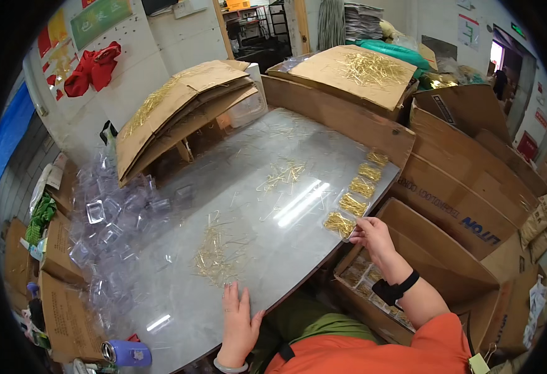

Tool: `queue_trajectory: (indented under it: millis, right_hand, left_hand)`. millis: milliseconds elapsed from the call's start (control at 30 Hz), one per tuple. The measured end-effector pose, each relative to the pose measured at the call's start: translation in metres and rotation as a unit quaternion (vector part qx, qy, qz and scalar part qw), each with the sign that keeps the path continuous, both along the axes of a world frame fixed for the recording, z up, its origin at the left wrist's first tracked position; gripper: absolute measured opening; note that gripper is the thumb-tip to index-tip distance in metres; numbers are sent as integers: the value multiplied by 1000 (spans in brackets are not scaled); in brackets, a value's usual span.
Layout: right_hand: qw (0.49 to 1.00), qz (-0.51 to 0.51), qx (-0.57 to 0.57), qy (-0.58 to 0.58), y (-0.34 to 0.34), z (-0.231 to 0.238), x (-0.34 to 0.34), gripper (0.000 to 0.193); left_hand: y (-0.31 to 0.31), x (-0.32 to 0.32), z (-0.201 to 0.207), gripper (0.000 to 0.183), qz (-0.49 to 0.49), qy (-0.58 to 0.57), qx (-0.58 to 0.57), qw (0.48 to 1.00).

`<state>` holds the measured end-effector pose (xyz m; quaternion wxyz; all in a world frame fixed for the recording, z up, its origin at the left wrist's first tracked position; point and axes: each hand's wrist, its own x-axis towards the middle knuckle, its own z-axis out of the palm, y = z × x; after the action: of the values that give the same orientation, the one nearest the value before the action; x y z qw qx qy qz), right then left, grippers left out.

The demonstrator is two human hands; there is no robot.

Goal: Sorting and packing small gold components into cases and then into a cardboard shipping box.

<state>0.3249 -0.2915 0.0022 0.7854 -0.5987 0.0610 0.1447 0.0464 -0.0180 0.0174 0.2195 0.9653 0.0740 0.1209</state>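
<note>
My right hand (374, 237) has its thumb and fingers closed on the corner of a small clear plastic box (340, 225) filled with thin gold wire hooks. That box is the nearest in a row of several filled boxes (362, 187) along the right edge of the grey table (180, 311). My left hand (240, 321) lies palm down near the front edge, fingers spread, holding nothing. Just beyond its fingertips is a loose heap of gold wire hooks (217, 252). Another scattered heap of hooks (286, 174) lies farther back.
Empty clear plastic boxes (108, 230) pile up at the left. A purple bottle (127, 353) stands at the front left corner. Cardboard stacks (180, 112) rise at the back. Below the right edge, an open carton (432, 249) holds more filled boxes (373, 280).
</note>
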Motion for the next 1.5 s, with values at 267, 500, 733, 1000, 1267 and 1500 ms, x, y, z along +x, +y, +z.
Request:
queue_trajectory:
  millis: [267,500,733,1000,1267,1500]
  right_hand:
    - [996,75,-31,33,-4,3,9,22]
    - [992,114,16,45,-3,-3,1,17]
    - [990,135,43,18,-56,12,-25,15]
    - [992,116,2,47,-240,-36,-46,12]
    - [980,50,-86,170,-403,-193,-101,13]
    - [950,-21,-155,268,-476,-283,-157,14]
  left_hand:
    - [4,-1,-8,58,28,-37,-26,999]
    - [5,0,-12,55,57,-72,-31,995]
    - [1,4,-14,54,55,-80,-12,995]
    - [0,-1,-24,56,88,-67,35,993]
    - [20,-4,-41,51,111,-48,113,986]
    - [-25,25,-13,42,112,-54,232,965]
